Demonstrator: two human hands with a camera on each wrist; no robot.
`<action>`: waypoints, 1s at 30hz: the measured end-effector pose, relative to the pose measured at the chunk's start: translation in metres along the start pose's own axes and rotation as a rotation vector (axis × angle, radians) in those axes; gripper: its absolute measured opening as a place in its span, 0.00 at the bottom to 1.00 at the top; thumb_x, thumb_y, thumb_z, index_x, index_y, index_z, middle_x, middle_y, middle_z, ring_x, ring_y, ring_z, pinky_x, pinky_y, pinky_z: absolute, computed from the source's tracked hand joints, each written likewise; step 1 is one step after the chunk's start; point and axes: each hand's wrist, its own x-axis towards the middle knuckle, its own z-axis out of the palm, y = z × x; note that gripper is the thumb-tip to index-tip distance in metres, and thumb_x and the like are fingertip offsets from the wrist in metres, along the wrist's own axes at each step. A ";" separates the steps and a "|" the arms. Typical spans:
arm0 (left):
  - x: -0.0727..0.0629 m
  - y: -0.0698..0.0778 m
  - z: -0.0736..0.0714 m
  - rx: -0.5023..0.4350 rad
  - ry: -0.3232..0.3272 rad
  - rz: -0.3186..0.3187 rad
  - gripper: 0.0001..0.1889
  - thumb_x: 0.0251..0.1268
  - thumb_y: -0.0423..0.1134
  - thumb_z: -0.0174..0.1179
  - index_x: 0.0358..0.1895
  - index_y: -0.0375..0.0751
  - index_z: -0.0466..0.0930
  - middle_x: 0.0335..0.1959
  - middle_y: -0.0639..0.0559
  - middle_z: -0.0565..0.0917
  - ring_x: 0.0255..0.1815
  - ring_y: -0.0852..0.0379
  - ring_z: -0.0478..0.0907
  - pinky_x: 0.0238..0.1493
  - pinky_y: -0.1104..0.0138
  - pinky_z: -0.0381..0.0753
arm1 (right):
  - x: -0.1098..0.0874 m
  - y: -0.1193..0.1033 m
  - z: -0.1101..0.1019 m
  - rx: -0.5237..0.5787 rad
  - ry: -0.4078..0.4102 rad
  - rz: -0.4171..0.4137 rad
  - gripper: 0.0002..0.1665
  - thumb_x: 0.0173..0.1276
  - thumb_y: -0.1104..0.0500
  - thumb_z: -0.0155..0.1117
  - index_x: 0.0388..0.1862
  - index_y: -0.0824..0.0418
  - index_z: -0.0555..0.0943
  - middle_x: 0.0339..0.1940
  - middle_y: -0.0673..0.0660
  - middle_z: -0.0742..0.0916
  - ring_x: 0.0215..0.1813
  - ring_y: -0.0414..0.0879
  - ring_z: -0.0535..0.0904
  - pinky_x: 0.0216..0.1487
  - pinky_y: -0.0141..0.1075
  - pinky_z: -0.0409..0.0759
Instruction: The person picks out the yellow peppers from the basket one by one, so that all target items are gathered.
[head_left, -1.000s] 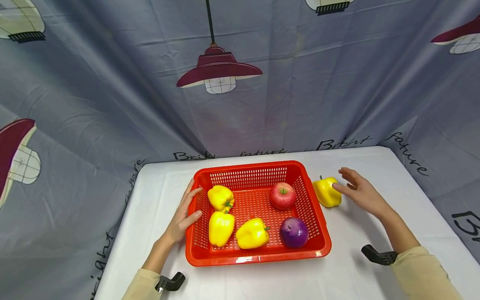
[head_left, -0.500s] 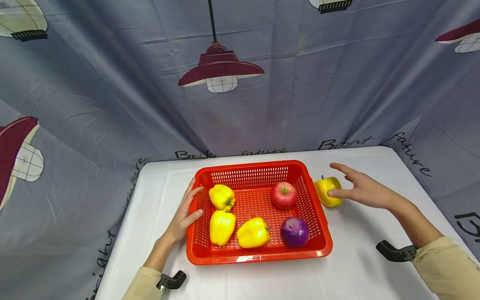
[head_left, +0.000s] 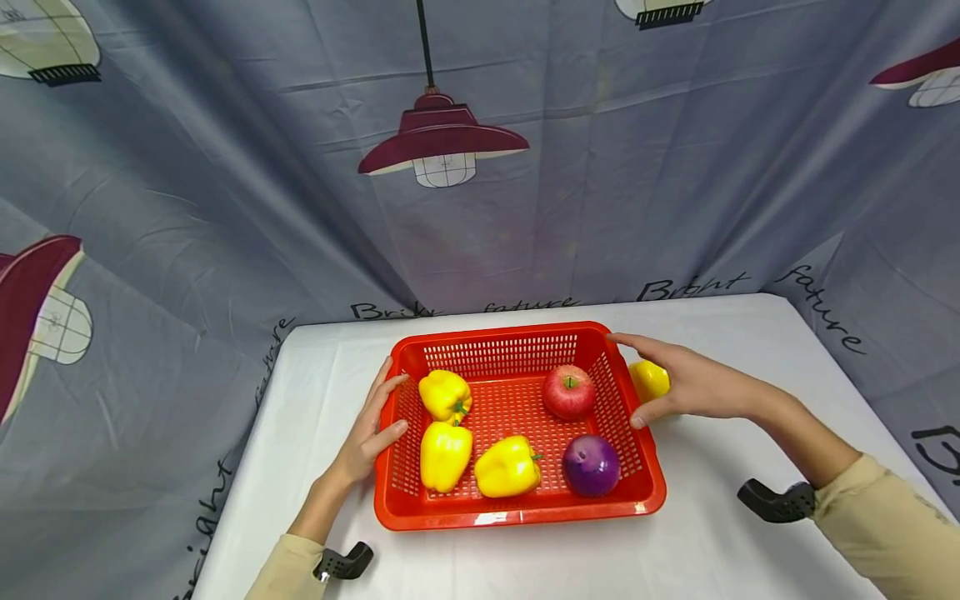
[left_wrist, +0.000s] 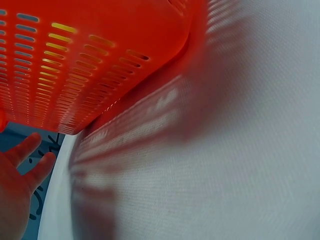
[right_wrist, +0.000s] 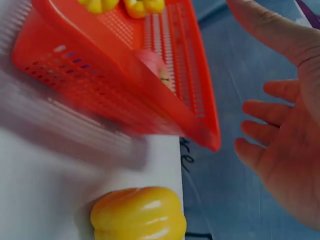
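A red plastic basket (head_left: pixel 517 518) stands on the table, holding several yellow bell peppers (head_left: pixel 446 457), a red apple (head_left: pixel 568 392) and a round purple vegetable or fruit (head_left: pixel 591 465). My left hand (head_left: pixel 365 433) rests at the basket's left rim, fingers extended; its fingers (left_wrist: pixel 42 170) show beside the basket wall in the left wrist view. At the right rim, my right hand (head_left: pixel 693 382) is spread with thumb and fingers apart; whether it touches the rim is unclear. Another yellow bell pepper (right_wrist: pixel 140 215) lies outside the basket, partly hidden by that hand in the head view.
The table (head_left: pixel 510 567) has a white cloth and ends at a grey curtain (head_left: pixel 495 242) printed with lamps and lettering. Black wrist mounts (head_left: pixel 776 502) sit on both forearms.
My right hand has gone left, away from above the loose bell pepper, to the basket's right rim. The loose pepper stays on the table. My left hand keeps its place.
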 end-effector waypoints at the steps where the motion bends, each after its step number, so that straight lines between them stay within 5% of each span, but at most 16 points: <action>1: 0.000 0.000 0.000 0.003 0.000 -0.001 0.34 0.65 0.41 0.53 0.75 0.38 0.61 0.83 0.54 0.40 0.80 0.44 0.44 0.65 0.49 0.67 | 0.002 -0.002 0.001 -0.001 -0.020 -0.009 0.62 0.50 0.46 0.83 0.80 0.55 0.59 0.77 0.64 0.67 0.74 0.73 0.58 0.63 0.73 0.63; 7: 0.000 0.000 0.000 -0.015 0.000 -0.006 0.35 0.65 0.41 0.53 0.76 0.38 0.61 0.83 0.53 0.40 0.81 0.43 0.44 0.65 0.45 0.68 | 0.017 -0.018 0.007 -0.076 -0.155 -0.030 0.62 0.46 0.41 0.84 0.77 0.57 0.64 0.74 0.60 0.71 0.75 0.65 0.61 0.65 0.66 0.67; 16: 0.001 0.001 -0.001 -0.017 -0.008 -0.007 0.35 0.65 0.41 0.53 0.76 0.38 0.61 0.84 0.54 0.40 0.81 0.43 0.43 0.65 0.42 0.66 | 0.041 -0.031 0.018 -0.061 -0.377 -0.074 0.60 0.48 0.49 0.85 0.77 0.60 0.65 0.71 0.57 0.75 0.71 0.58 0.69 0.66 0.59 0.70; 25: 0.001 0.001 0.000 -0.021 -0.012 0.002 0.34 0.65 0.41 0.53 0.75 0.37 0.61 0.84 0.53 0.40 0.81 0.41 0.43 0.64 0.41 0.66 | 0.066 -0.039 0.033 -0.127 -0.466 -0.031 0.54 0.47 0.48 0.85 0.73 0.50 0.70 0.69 0.47 0.76 0.71 0.48 0.69 0.66 0.50 0.73; 30: 0.001 0.001 0.000 -0.023 -0.011 -0.001 0.34 0.65 0.41 0.53 0.76 0.37 0.60 0.84 0.53 0.39 0.80 0.41 0.44 0.64 0.40 0.66 | 0.080 -0.038 0.045 -0.168 -0.504 -0.064 0.54 0.48 0.49 0.85 0.74 0.52 0.71 0.70 0.47 0.76 0.71 0.49 0.68 0.68 0.52 0.70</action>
